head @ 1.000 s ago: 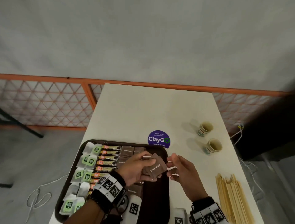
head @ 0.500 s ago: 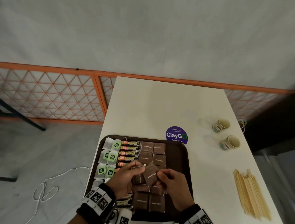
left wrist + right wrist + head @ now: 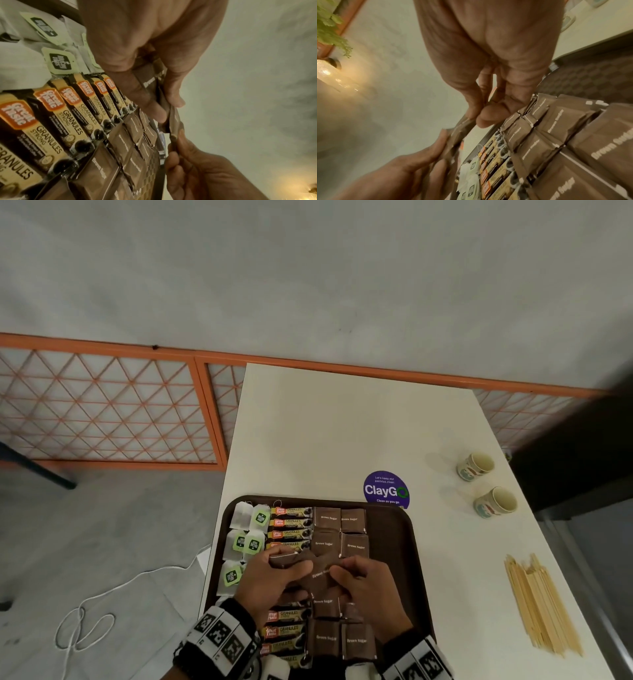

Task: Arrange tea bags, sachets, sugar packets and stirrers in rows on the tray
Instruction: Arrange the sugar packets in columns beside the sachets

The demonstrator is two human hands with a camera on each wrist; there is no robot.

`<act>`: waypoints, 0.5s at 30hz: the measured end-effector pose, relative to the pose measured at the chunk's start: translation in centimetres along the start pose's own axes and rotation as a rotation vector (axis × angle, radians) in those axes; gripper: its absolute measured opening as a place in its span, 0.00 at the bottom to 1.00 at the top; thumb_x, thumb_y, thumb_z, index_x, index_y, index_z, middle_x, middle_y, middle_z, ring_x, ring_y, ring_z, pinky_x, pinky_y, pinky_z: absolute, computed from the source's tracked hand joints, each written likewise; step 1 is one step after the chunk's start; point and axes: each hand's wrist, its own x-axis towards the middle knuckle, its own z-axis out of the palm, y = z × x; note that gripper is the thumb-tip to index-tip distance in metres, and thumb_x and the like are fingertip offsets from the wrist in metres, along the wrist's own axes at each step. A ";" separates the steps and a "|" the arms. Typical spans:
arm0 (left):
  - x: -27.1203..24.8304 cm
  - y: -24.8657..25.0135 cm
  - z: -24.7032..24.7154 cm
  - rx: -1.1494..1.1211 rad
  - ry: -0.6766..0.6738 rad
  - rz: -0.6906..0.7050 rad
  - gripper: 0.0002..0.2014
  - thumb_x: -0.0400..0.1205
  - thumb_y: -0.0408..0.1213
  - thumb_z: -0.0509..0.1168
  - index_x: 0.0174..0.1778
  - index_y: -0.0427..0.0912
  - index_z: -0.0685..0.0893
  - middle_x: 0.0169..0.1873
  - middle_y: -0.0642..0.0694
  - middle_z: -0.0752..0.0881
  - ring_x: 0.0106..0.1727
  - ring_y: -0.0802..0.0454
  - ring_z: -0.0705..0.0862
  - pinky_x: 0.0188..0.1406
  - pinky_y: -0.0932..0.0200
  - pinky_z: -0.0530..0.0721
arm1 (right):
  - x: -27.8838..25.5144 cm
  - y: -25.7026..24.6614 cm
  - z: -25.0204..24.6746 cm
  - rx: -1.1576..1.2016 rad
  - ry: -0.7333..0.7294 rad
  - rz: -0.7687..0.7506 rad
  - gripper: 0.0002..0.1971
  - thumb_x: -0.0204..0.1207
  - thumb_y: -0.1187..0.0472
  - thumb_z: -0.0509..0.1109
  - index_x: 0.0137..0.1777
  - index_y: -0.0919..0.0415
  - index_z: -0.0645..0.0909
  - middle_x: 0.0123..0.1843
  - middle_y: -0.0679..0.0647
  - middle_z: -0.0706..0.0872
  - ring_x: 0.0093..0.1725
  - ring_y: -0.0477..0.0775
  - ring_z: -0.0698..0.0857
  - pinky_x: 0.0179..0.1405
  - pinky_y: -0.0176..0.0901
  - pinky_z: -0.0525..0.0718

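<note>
Over the middle of the dark brown tray (image 3: 409,546), my left hand (image 3: 274,577) grips a small stack of brown sugar packets (image 3: 291,560). My right hand (image 3: 356,577) pinches the corner of the top packet (image 3: 320,575) (image 3: 173,125) (image 3: 462,126) of that stack. On the tray lie white tea bags (image 3: 246,529) with green tags at the left, a column of coffee granule sachets (image 3: 293,522) beside them, and two columns of brown sugar packets (image 3: 352,546). The hands hide the middle rows. A pile of wooden stirrers (image 3: 541,604) lies on the table to the right.
The tray sits at the near left of a white table (image 3: 342,433). Two small paper cups (image 3: 476,465) (image 3: 496,501) stand at the right, a purple ClayGo sticker (image 3: 386,491) just behind the tray. An orange lattice rail (image 3: 102,405) and a white cable (image 3: 102,597) lie beyond the left edge.
Both hands have moved back over the middle sugar rows. The right hand, just short of the stack a second ago, now pinches the top packet. The view has shifted left.
</note>
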 end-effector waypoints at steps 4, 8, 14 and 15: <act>0.1 0.1 -1.7 -0.074 0.099 0.035 0.12 0.75 0.26 0.75 0.54 0.36 0.87 0.48 0.34 0.91 0.45 0.38 0.92 0.38 0.47 0.91 | 4.1 -0.2 -1.1 0.091 0.106 0.111 0.03 0.79 0.66 0.73 0.44 0.63 0.88 0.33 0.59 0.89 0.30 0.50 0.84 0.32 0.43 0.83; -0.7 0.3 -3.7 -0.090 0.108 0.025 0.11 0.79 0.26 0.72 0.57 0.36 0.85 0.52 0.32 0.90 0.51 0.35 0.90 0.40 0.46 0.91 | 8.7 -1.2 -1.3 0.026 0.166 0.120 0.04 0.79 0.66 0.74 0.42 0.63 0.87 0.26 0.52 0.85 0.22 0.44 0.80 0.25 0.36 0.79; -1.7 1.0 -5.1 -0.093 0.098 0.045 0.09 0.81 0.26 0.69 0.57 0.36 0.85 0.53 0.30 0.89 0.51 0.34 0.90 0.36 0.50 0.90 | 12.1 -1.1 -0.5 -0.208 0.192 0.126 0.08 0.74 0.56 0.77 0.45 0.62 0.89 0.32 0.56 0.89 0.30 0.50 0.86 0.38 0.45 0.84; -1.7 1.2 -5.1 -0.093 0.095 0.049 0.09 0.82 0.25 0.68 0.56 0.35 0.85 0.53 0.30 0.88 0.51 0.34 0.90 0.36 0.49 0.90 | 12.2 -0.8 -0.6 -0.295 0.227 0.126 0.11 0.73 0.52 0.77 0.47 0.60 0.89 0.37 0.54 0.91 0.38 0.52 0.88 0.45 0.46 0.85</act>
